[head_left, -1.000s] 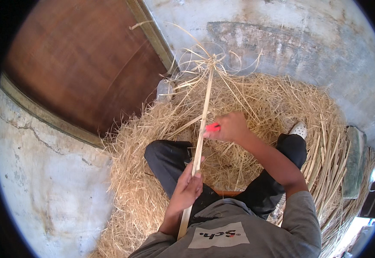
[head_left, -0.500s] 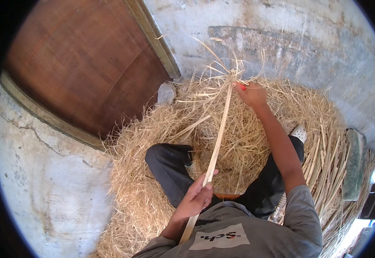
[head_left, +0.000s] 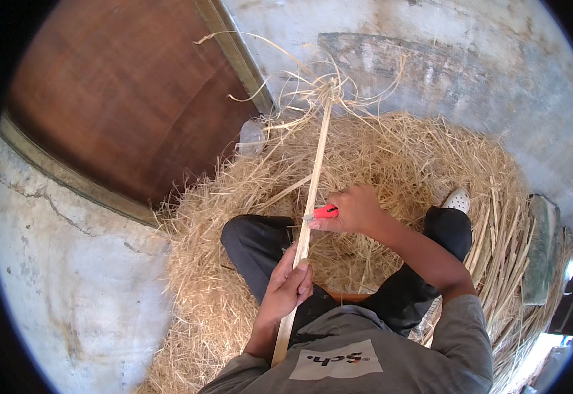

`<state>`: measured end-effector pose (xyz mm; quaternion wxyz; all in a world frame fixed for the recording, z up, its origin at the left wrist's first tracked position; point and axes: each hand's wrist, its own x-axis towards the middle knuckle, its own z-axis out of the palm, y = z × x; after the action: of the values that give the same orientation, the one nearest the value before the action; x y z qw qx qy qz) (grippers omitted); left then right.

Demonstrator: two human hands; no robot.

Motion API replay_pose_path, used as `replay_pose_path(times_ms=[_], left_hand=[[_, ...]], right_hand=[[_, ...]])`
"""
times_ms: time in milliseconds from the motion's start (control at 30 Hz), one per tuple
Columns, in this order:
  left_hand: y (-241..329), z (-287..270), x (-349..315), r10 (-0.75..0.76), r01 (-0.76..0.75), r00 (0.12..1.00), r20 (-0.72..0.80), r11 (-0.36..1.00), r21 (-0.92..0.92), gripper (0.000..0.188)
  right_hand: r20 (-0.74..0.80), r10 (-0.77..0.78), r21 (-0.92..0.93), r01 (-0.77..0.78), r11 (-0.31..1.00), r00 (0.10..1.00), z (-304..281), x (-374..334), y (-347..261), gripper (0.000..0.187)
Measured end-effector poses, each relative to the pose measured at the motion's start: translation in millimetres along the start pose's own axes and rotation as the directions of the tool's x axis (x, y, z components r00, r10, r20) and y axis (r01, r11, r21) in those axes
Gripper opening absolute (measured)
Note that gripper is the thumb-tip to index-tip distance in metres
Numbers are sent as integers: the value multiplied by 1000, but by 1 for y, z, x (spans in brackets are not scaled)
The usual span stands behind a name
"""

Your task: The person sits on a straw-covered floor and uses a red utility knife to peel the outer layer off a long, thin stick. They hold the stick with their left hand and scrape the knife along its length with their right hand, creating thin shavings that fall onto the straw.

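Note:
My left hand (head_left: 285, 287) is closed around a long, pale bamboo strip (head_left: 317, 161), which slants from my lap up toward the wall. Thin curled shavings (head_left: 332, 92) fan out from its far end. My right hand (head_left: 357, 209) grips a red-handled knife (head_left: 326, 211). The knife's short metal blade lies against the strip, just beyond my left hand. My right fingers partly cover the handle.
A deep heap of dry shavings (head_left: 194, 308) surrounds my bent legs. Long split strips (head_left: 497, 246) lie at the right, by a greenish block (head_left: 541, 253). A brown door panel (head_left: 129, 98) and a stained wall (head_left: 444, 72) bound the far side.
My right hand has drawn the knife back along the strip, from near the curled end to just beyond my left hand. The strip's far end has swung left and up.

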<state>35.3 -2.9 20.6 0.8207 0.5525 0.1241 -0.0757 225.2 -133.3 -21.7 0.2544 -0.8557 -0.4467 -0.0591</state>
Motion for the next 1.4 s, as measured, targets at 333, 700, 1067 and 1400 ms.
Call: replay_pose_path(times_ms=[333,700,1067,1400], left_hand=[[1,5,1,-1,1,1000,-2,997,76,44],[-9,-6,-7,-6,5,1000,15,999,37,45],[-21,-3,-15,-87,80,989,121,995,59,45],[-5,-8,3,-10,10,999,-44,1000,-1,51]], right_hand=[[-243,195,-105,-226,968,950,21,34,58,73],[-147,36,-74,-47,996,989,19,18,29,72],[-196,538,-66,-558,827,820,-9,71,144,89],[83,18,-19,-16,1000,996,9,6,11,72]])
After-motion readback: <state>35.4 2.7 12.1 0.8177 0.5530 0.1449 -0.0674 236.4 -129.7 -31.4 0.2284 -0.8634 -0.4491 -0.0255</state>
